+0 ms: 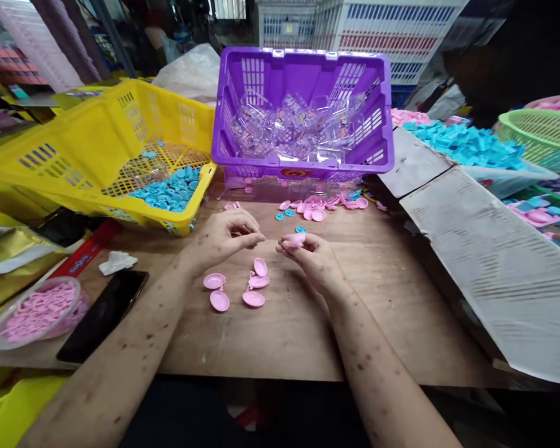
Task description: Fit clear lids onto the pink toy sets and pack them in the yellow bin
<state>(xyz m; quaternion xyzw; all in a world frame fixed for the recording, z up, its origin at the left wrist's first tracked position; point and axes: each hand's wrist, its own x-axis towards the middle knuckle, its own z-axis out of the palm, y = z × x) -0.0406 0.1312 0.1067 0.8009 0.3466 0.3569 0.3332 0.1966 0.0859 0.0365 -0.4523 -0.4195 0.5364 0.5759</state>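
My right hand (pixel 310 254) pinches a pink oval piece (pixel 294 239) between thumb and fingers above the wooden table (pixel 298 336). To its left, my left hand (pixel 231 236) is curled with thumb and fingertips together; whatever they hold, if anything, is too small to make out. The hands are a short gap apart. Below them lie several pink oval pieces, one group on the left (pixel 219 301) and another on the right (pixel 254 299). Behind the hands is a pile of pink pieces (pixel 315 205) with a few round blue pieces (pixel 289 213).
A purple basket (pixel 303 167) of clear packages stands behind; a yellow basket (pixel 168 218) with blue pieces is at left. Further left are a tub of small pink parts (pixel 40 311) and a black phone (pixel 105 317). Grey cardboard (pixel 490 267) borders the right side.
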